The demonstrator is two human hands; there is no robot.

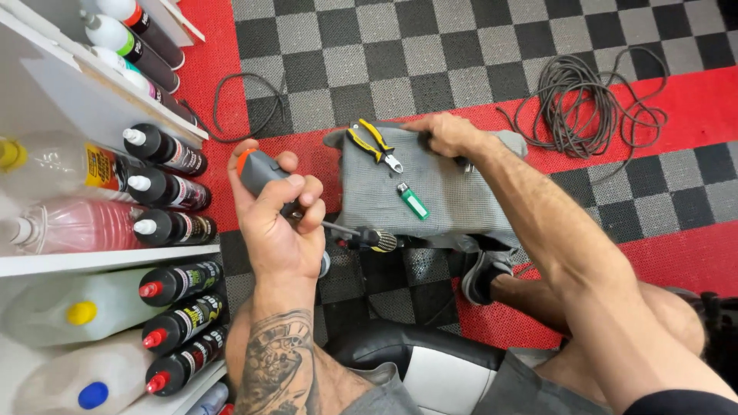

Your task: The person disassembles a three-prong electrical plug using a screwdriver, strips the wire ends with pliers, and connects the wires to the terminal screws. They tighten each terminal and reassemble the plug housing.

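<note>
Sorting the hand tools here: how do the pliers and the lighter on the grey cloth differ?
The pliers are larger, black and yellow with metal jaws; the lighter is small and green. The pliers lie near the right hand; the lighter lies mid-cloth, untouched. Both rest flat on the grey cloth.

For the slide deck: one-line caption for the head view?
Left hand grips a screwdriver; right hand rests on a grey cloth holding pliers and a green lighter.

Grey, rough woven cloth (453,192) over the seat. Glossy yellow-black rubbery grips on metal pliers (373,142). Shiny green plastic lighter (413,200). Matt grey, orange-capped plastic screwdriver (261,173) handle, bare steel shank. Textured plastic floor tiles (430,54). Glossy black plastic bottles (165,150).
</note>
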